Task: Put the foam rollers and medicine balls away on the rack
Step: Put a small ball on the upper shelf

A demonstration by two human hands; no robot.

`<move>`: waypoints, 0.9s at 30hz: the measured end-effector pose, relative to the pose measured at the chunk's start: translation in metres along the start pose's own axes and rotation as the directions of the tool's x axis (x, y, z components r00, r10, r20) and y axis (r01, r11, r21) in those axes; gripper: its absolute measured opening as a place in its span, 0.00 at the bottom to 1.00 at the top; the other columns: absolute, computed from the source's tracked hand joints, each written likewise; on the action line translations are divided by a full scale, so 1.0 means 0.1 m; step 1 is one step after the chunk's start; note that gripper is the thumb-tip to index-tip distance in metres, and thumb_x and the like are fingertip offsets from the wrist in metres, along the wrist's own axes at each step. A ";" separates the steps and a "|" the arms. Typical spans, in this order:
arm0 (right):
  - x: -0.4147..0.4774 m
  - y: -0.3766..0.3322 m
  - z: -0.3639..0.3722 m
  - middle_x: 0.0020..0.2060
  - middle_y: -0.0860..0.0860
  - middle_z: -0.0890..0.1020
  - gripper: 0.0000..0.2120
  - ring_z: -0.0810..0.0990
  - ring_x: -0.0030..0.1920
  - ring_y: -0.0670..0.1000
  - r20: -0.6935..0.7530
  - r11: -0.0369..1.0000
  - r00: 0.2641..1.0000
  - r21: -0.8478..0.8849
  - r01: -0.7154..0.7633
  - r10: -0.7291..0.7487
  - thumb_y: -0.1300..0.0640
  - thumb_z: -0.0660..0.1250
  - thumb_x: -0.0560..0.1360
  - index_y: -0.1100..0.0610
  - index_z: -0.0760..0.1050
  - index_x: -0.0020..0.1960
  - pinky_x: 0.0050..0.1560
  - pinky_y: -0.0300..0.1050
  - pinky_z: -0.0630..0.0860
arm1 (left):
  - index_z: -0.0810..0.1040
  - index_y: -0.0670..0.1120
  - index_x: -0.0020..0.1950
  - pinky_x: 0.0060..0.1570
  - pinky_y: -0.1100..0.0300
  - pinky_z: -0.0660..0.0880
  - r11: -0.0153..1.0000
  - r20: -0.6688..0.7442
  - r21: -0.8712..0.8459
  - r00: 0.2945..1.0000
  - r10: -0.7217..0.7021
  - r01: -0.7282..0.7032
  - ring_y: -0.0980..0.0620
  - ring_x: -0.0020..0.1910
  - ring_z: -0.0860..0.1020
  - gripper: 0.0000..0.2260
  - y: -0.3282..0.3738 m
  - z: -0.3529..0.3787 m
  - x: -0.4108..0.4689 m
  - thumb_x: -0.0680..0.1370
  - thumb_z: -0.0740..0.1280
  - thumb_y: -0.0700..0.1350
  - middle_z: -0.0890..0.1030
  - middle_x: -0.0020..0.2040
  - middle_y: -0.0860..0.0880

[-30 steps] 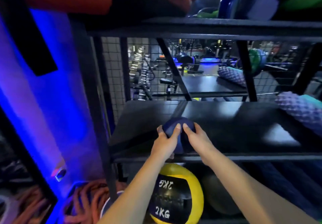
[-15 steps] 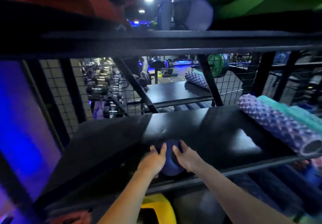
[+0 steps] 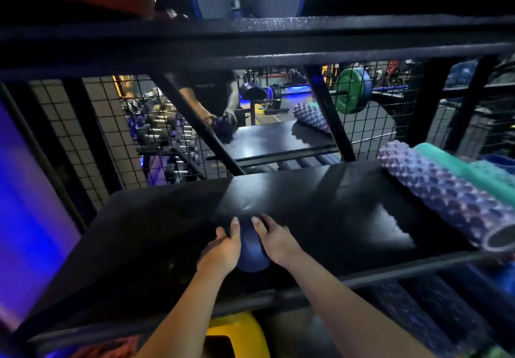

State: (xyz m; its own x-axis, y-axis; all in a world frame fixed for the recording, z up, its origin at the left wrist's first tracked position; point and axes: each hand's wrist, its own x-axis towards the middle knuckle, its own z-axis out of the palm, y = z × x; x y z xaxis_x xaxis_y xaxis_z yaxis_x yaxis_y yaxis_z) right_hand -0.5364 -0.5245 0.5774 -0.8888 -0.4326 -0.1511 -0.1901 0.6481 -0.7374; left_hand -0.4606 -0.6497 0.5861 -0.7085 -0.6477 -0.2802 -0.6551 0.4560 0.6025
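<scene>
A small dark-blue round medicine ball [image 3: 252, 249] is clasped betw. left hand [image 3: 221, 249] & right hand [image 3: 274, 239], at front of black metal rack shelf [image 3: 320, 204]. Likely dense, roll-prone; opposite sides are best gripped.

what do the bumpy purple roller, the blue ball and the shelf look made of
The purple roller looks like foam: matte, moulded bumps, hollow end. The blue ball is probably rubber or vinyl, smooth with a soft sheen. The shelf is black, maybe painted metal or laminate; it reflects light.
</scene>
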 end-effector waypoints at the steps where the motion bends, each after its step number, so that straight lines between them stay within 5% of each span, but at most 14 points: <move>1: 0.03 0.02 0.00 0.73 0.57 0.72 0.32 0.63 0.75 0.63 0.018 1.000 1.000 0.003 0.015 -0.015 0.31 0.49 0.80 0.43 0.59 0.80 0.76 0.55 0.61 | 0.59 0.49 0.79 0.68 0.47 0.68 1.000 0.001 -0.030 1.000 -0.004 0.004 0.38 0.71 0.71 0.36 -0.01 0.02 -0.01 0.80 0.40 0.70 0.69 0.75 0.40; 4: 0.08 0.03 -0.14 0.75 0.51 0.72 0.34 0.63 0.78 0.57 0.101 0.995 0.991 0.060 0.081 -0.087 0.28 0.52 0.77 0.43 0.62 0.78 0.78 0.50 0.59 | 0.56 0.44 0.80 0.72 0.48 0.64 0.996 -0.002 -0.087 1.000 -0.020 0.019 0.39 0.75 0.67 0.37 0.01 0.09 -0.05 0.81 0.42 0.69 0.64 0.78 0.39; 7: 0.08 0.02 -0.28 0.75 0.48 0.70 0.27 0.66 0.76 0.49 0.194 0.983 0.975 0.163 0.081 -0.112 0.39 0.59 0.82 0.47 0.65 0.79 0.71 0.34 0.58 | 0.51 0.42 0.82 0.75 0.50 0.57 0.994 0.010 -0.108 1.000 -0.018 0.019 0.40 0.78 0.61 0.35 0.06 0.11 -0.16 0.83 0.43 0.65 0.58 0.81 0.38; 11: -0.03 0.10 -0.16 0.73 0.51 0.74 0.36 0.72 0.73 0.53 0.067 0.981 0.998 0.192 0.006 -0.019 0.30 0.62 0.76 0.46 0.65 0.78 0.75 0.47 0.65 | 0.48 0.40 0.82 0.76 0.49 0.55 0.988 0.050 -0.139 0.997 -0.061 0.068 0.41 0.79 0.59 0.37 0.06 0.13 -0.24 0.83 0.45 0.66 0.57 0.81 0.39; 14: -0.20 0.09 -0.07 0.69 0.59 0.76 0.49 0.75 0.68 0.61 -0.070 0.959 0.984 0.244 -0.145 0.167 0.23 0.63 0.68 0.59 0.66 0.75 0.70 0.54 0.71 | 0.45 0.44 0.83 0.77 0.46 0.56 0.989 0.085 -0.129 0.995 -0.059 0.070 0.39 0.79 0.60 0.35 0.08 0.10 -0.34 0.83 0.44 0.65 0.55 0.82 0.39; 16: -0.36 0.04 -0.02 0.68 0.64 0.72 0.45 0.75 0.66 0.65 -0.176 0.956 0.953 0.204 -0.209 0.246 0.28 0.63 0.73 0.63 0.64 0.72 0.66 0.55 0.72 | 0.42 0.49 0.83 0.72 0.44 0.66 0.976 0.124 -0.203 0.991 -0.048 0.073 0.37 0.74 0.67 0.37 0.05 0.09 -0.47 0.81 0.45 0.69 0.61 0.79 0.38; 19: -0.67 -0.01 0.10 0.66 0.66 0.73 0.33 0.75 0.65 0.67 -0.315 0.972 0.923 0.152 -0.180 0.220 0.35 0.61 0.79 0.64 0.66 0.67 0.63 0.56 0.72 | 0.47 0.54 0.81 0.42 0.53 0.80 0.929 0.182 -0.369 0.982 0.055 0.016 0.42 0.50 0.81 0.33 -0.19 0.03 -0.65 0.81 0.49 0.68 0.77 0.66 0.40; 23: -1.07 0.00 0.27 0.63 0.65 0.73 0.17 0.76 0.59 0.68 -0.490 0.978 0.863 0.205 -0.020 0.120 0.53 0.64 0.82 0.62 0.71 0.65 0.61 0.55 0.73 | 0.65 0.60 0.71 0.50 0.51 0.81 0.808 0.080 -0.570 0.970 0.230 -0.145 0.41 0.53 0.83 0.18 -0.78 -0.06 -0.83 0.82 0.63 0.55 0.81 0.63 0.44; 27: -1.53 -0.07 0.75 0.55 0.59 0.75 0.10 0.79 0.51 0.66 -0.661 0.997 0.749 0.016 0.076 -0.047 0.56 0.67 0.79 0.58 0.73 0.58 0.52 0.61 0.78 | 0.77 0.53 0.60 0.30 0.59 0.75 0.598 -0.072 -0.786 0.984 0.166 -0.158 0.52 0.37 0.81 0.07 -1.35 -0.26 -1.23 0.83 0.65 0.44 0.83 0.50 0.45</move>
State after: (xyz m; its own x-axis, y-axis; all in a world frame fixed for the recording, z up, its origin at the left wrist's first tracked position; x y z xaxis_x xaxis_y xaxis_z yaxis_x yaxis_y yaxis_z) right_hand -0.3679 -0.5100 0.5561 -0.9323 0.0601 0.3567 -0.2508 0.6031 -0.7572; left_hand -0.2781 -0.6479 0.5587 -0.7864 -0.6055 -0.1220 -0.0737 -0.1042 0.9918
